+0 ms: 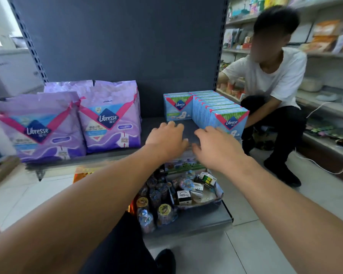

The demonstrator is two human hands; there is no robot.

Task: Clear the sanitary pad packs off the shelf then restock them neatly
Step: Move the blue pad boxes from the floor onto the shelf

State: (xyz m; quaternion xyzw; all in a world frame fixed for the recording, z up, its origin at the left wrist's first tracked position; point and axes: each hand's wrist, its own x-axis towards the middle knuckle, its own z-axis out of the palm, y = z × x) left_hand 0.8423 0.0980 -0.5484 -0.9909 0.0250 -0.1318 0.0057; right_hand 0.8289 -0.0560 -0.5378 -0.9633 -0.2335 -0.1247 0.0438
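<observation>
On the grey shelf (152, 125) stand two large purple Libresse pad bags, the front one (42, 127) at the left and a second purple bag (109, 117) beside it. A row of several blue Libresse pad boxes (212, 107) runs front to back on the right, with one more blue box (177, 106) at the back. My left hand (166, 139) and my right hand (216, 147) reach over the bare middle of the shelf, fingers spread, holding nothing. The right hand's fingertips are close to the frontmost blue box (233, 120).
A lower shelf (206, 220) below holds a tray of small toys, a puzzle cube and several jars. A person in a white shirt (273, 76) crouches at the right by other shelves. A white cable (315, 165) trails across the tiled floor.
</observation>
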